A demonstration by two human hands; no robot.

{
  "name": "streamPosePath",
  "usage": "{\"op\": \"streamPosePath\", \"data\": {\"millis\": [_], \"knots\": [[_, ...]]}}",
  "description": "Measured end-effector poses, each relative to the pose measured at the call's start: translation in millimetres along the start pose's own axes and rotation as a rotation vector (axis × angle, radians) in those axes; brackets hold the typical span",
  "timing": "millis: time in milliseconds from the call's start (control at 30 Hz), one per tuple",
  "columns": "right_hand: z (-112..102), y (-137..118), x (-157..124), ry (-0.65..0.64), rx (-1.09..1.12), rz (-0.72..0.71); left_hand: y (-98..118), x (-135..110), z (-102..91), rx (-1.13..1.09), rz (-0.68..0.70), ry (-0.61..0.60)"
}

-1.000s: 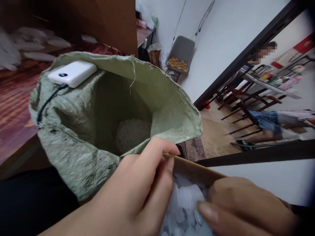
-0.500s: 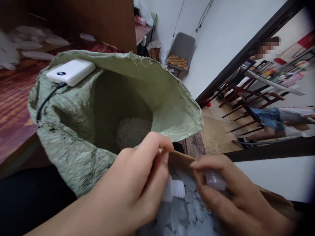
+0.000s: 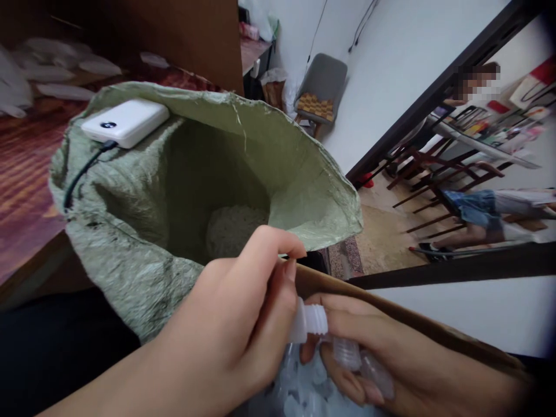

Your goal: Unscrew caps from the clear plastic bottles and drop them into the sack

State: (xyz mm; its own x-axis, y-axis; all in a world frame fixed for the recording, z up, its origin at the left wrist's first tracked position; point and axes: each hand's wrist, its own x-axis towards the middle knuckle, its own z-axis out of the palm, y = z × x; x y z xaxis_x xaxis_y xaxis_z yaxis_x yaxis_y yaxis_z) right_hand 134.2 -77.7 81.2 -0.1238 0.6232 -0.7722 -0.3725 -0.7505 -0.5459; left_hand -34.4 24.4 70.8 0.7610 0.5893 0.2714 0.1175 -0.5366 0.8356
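Note:
My left hand [image 3: 243, 313] is closed round a small white plastic bottle [image 3: 310, 321]. The bottle's open threaded neck sticks out to the right, and most of its body is hidden by the hand. Right beside that neck, my right hand [image 3: 369, 341] curls round a clear plastic bottle with a ridged neck [image 3: 346, 353]. Another clear rounded plastic piece [image 3: 377, 373] lies against its palm. Under both hands, many translucent plastic bottles [image 3: 304, 388] fill a cardboard box [image 3: 360, 292].
A green woven sack [image 3: 304, 197] gapes beyond my hands, with a pale lump deep inside. On its folded rim lies a white power bank [image 3: 125, 123] with a black cable. Pale pouch-like pieces [image 3: 65, 90] lie on the table. A grey chair [image 3: 324, 81] stands behind; people are at the right.
My right hand has moved left and down, over the bottles and up to the bottle neck. A second clear piece now shows in it. My left hand stays nearly in place.

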Motion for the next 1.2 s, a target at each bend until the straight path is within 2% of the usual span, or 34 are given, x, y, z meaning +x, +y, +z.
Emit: {"op": "streamPosePath", "data": {"millis": [133, 300, 467, 567, 733, 800, 867, 933, 1000, 1067, 1133, 1200], "knots": [[-3.6, 10.0, 5.2, -0.008, 0.081, 0.024, -1.2, 1.3, 0.9, -0.009, 0.014, 0.018], [-4.9, 19.9, 12.6, 0.043, 0.248, 0.036, -1.6, 1.6, 2.3, 0.053, 0.023, 0.047], [-8.2, 21.3, 19.0, 0.03, 0.234, 0.065, -1.5, 1.4, 1.8, 0.062, 0.057, 0.033], [-9.4, 19.7, 17.9, 0.043, 0.181, 0.023, -2.1, 1.0, 1.1, 0.067, 0.07, 0.022], [-9.1, 14.8, 9.3, -0.088, -0.073, -0.106, -2.4, -0.5, 3.6, 0.065, 0.056, 0.014], [-9.7, 11.2, 3.5, -0.076, -0.158, -0.167, -1.9, -1.1, 5.6, 0.046, 0.052, 0.018], [-10.5, 7.7, -3.6, -0.026, -0.24, -0.241, -1.7, -1.6, 7.1, 0.031, 0.042, 0.022], [-10.4, 5.5, -11.3, 0.086, -0.391, -0.354, -1.6, -2.1, 7.8, 0.02, 0.03, 0.01], [-8.6, 4.8, -18.7, 0.233, -0.657, -0.601, -0.9, -2.3, 7.6, -0.012, 0.033, -0.032], [-5.7, 4.8, -24.6, 0.324, -0.975, -0.937, 1.3, -2.3, 7.2, -0.069, 0.026, -0.047], [-3.4, 5.0, -27.5, 0.321, -1.234, -1.175, 5.1, -1.9, 7.1, -0.142, -0.032, -0.018], [-3.3, 5.9, -26.7, 0.271, -1.388, -1.312, 8.7, -1.0, 7.8, -0.249, -0.132, -0.011]]}}
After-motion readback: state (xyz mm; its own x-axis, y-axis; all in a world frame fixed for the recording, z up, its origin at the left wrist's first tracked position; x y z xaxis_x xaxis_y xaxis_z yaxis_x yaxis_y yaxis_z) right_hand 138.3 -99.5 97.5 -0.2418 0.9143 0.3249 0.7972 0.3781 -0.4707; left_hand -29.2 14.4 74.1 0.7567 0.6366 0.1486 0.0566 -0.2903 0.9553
